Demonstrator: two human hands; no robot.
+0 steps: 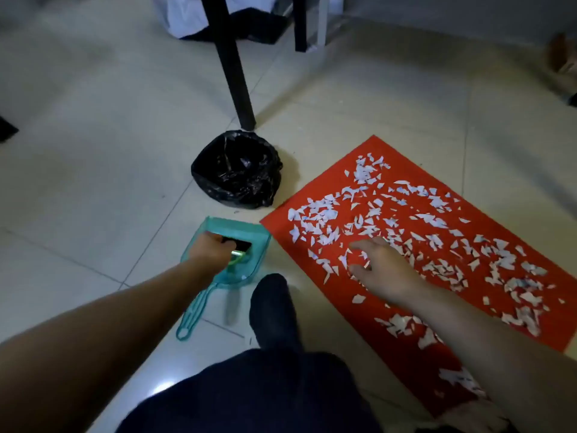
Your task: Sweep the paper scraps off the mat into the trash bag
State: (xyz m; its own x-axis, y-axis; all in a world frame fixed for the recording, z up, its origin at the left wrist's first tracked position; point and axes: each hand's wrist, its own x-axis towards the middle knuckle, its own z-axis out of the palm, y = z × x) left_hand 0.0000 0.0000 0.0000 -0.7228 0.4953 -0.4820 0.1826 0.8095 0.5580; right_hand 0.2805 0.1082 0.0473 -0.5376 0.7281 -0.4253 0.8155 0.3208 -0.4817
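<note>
The paper scraps (406,232) (light, easily scattered) are best swept gently; the brush (239,250) is gripped by the left hand (212,250); the right hand (384,270) is held open.

No legible text, labels, brands or numbers are showing; faint marks on the paper scraps (406,232) are reading as unresolvable.

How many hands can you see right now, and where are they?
2. The left hand reaches into the teal dustpan on the floor, gripping the small brush there. The right hand is spread open over the paper scraps on the red mat.
</note>
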